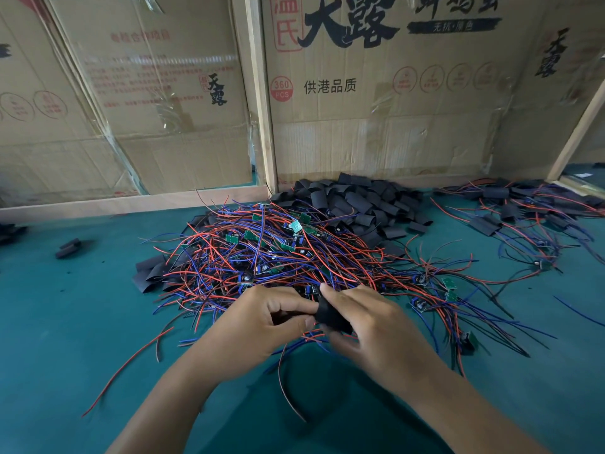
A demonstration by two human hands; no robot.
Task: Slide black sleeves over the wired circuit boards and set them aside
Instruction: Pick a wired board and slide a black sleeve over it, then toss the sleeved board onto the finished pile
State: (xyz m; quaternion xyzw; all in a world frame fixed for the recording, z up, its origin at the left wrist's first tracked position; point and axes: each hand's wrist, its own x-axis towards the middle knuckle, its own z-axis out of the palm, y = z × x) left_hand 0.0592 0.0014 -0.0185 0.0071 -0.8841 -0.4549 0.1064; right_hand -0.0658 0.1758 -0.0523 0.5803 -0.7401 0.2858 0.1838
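1. 2 bare forearms reach in from the bottom edge and meet over the near edge of a wire heap.
2. The left hand (262,317) has its fingers and thumb curled, pinching 1 end of a black sleeve (331,314); whether a board is already inside the sleeve cannot be told.
3. The right hand (370,326) grips the same sleeve from the other side, 1 finger laid over its top and the thumb under it.
4. 1 small board with a blue part (311,290) sits just beyond the fingertips of both hands, touching the tangle.
5. Just beyond the hands spreads 1 big heap of wired boards (262,257), red, blue and black leads crossing everywhere; the little green boards in it are too many and too buried to count.
6. Beyond that heap, up and to the right of the hands, lies 1 pile of loose sleeves (360,201), far too many to count.
7. Far to the right of the right hand lies 1 looser spread of sleeved boards (510,208).
8. Well to the left of the left hand lie 2 stray sleeves (68,248), side by side.
9. Everything rests on a teal mat (82,322).
10. Behind it stands a wall of taped cardboard boxes (376,93) with printed characters, framed by pale wooden strips (262,93).
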